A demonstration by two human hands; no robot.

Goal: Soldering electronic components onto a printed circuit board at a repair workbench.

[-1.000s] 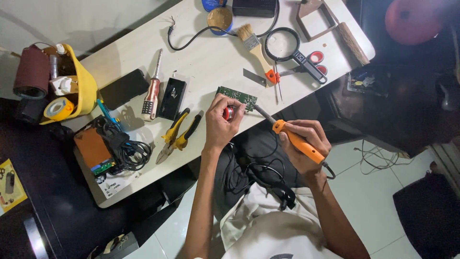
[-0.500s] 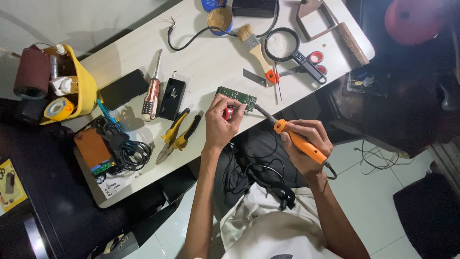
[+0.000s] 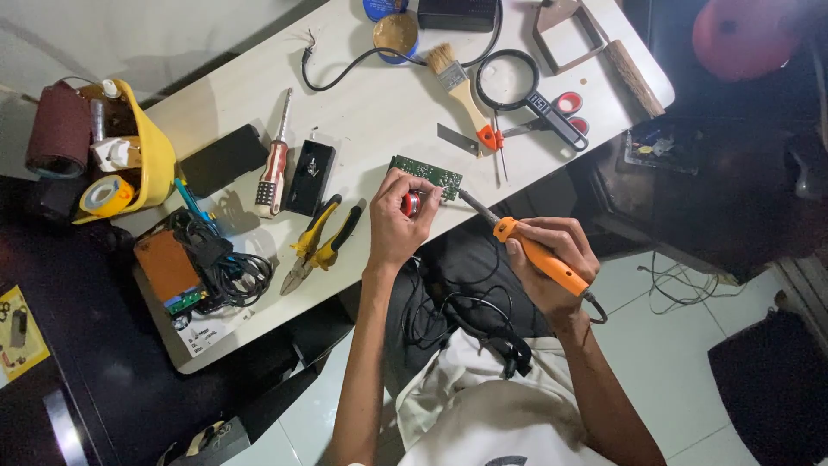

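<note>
Green board (image 3: 425, 175) at the counter (image 3: 371, 103) edge, partly hidden by left hand (image 3: 398, 223) pinching a small red thing (image 3: 411, 204) beside it, right hand (image 3: 552, 259) gripping orange iron (image 3: 535, 254), tip touching the board

Soldering iron eased a touch to the right

Over the 2 earlier views, the right hand (image 3: 552, 259) with the orange soldering iron (image 3: 539, 257) has drifted slightly right and a little nearer, then settled; its metal tip now lies just beside the right end of the green circuit board (image 3: 424, 173). The left hand (image 3: 398, 220), pinching a small red part (image 3: 411, 204), has barely shifted.
</note>
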